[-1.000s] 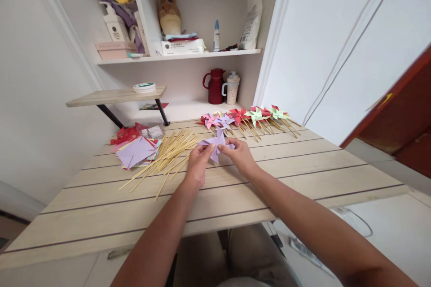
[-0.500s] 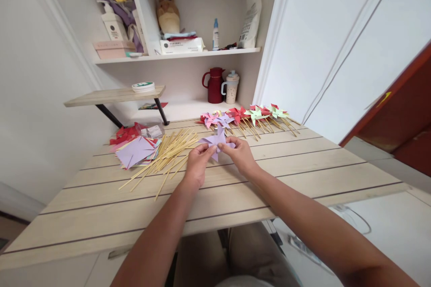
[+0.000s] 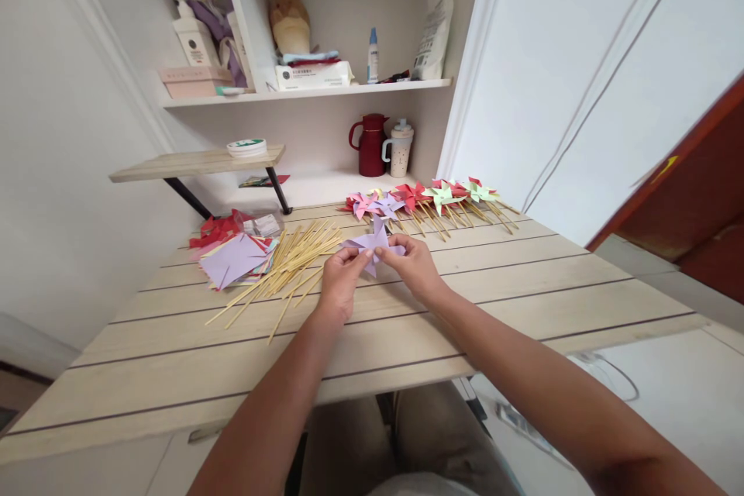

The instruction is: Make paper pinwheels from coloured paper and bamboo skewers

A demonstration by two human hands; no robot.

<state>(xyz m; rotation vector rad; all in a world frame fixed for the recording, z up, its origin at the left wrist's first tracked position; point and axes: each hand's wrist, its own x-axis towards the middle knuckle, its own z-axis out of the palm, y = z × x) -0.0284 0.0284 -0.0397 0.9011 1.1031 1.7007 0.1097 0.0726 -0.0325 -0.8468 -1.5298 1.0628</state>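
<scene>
A purple paper pinwheel [image 3: 379,234] is held between my two hands, a little above the tabletop. My left hand [image 3: 342,271] pinches its left side, thumb near the centre. From the right, my right hand [image 3: 415,265] grips it with the thumb pressed close to the middle. No stick shows on this pinwheel. Just left of my left hand lies a loose heap of thin wooden sticks [image 3: 291,263]. Beyond it is a stack of coloured paper sheets [image 3: 232,260], a purple one with slit corners on top.
Finished pinwheels on sticks [image 3: 442,198] lie in a row at the back right. A small raised shelf [image 3: 198,164] stands at the back left, with red paper [image 3: 218,229] near its leg. A red jug [image 3: 370,146] and a cup [image 3: 400,149] stand behind.
Both hands keep nearly the same hold on the purple pinwheel. The whole view has shifted very slightly.
</scene>
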